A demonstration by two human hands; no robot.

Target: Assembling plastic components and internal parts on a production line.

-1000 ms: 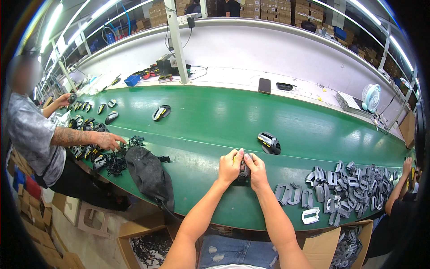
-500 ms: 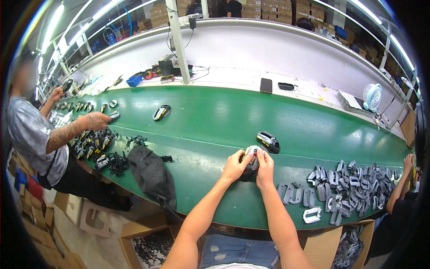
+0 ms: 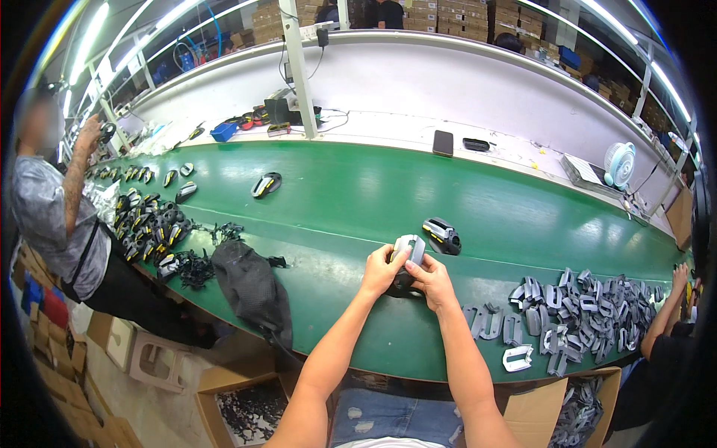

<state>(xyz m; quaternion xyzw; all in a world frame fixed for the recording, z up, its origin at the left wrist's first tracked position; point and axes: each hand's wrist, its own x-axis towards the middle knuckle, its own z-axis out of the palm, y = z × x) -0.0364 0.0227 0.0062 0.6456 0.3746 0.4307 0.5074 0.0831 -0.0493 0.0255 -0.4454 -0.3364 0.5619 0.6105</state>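
Observation:
Above the green belt (image 3: 351,313), a black plastic housing (image 3: 404,284) with a light grey U-shaped cover (image 3: 410,245) on its upper part is gripped between both hands. My left hand (image 3: 379,270) wraps around its left side, and my right hand (image 3: 432,281) presses the right side with the thumb on the grey cover. Fingers hide much of the housing, so how firmly the cover sits cannot be seen. Just beyond lies a similar black and grey housing (image 3: 442,236) with yellow marks. A heap of loose grey U-shaped covers (image 3: 597,313) spreads to the right.
A black mesh bag (image 3: 254,291) lies left of my arms, beside piled housings (image 3: 146,228). Two open cartons (image 3: 213,407) flank my lap. Another person (image 3: 56,216) stands at the left; someone's arm (image 3: 667,310) reaches in at the right edge.
Between my hands the housing has tilted and moved slightly left, showing more of its grey cover. The person at the left has drawn an arm back from the belt and raised it.

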